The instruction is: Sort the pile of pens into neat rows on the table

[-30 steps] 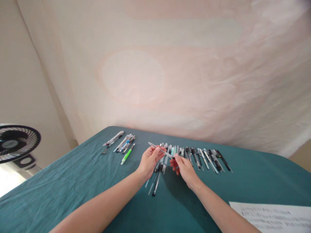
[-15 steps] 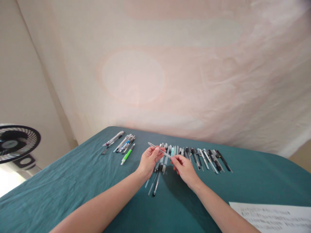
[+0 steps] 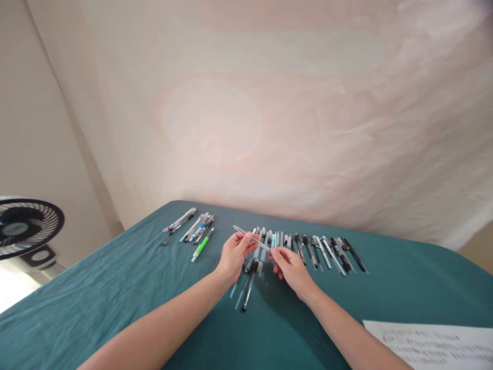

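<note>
A slim, pale translucent pen (image 3: 262, 244) is held slantwise between my two hands, above the table. My left hand (image 3: 234, 255) pinches it near its middle, with the tip pointing up and left. At its lower right end, the thumb and fingers of my right hand (image 3: 289, 264) are closed on it. Beneath and between the hands lies a loose group of pens (image 3: 249, 288), partly hidden by my left hand. Behind my right hand a row of grey and mint pens (image 3: 281, 238) continues to the right.
A green cloth (image 3: 127, 288) covers the table. Far left lie several pens (image 3: 198, 226) and a bright green pen (image 3: 202, 245). Dark and pale pens (image 3: 335, 254) lie to the right. A sheet with writing (image 3: 431, 341) is near right; a black fan (image 3: 31, 226) stands at left.
Both hands have shifted very slightly to the left with the pale pen between them. The pens on the cloth have not moved.
</note>
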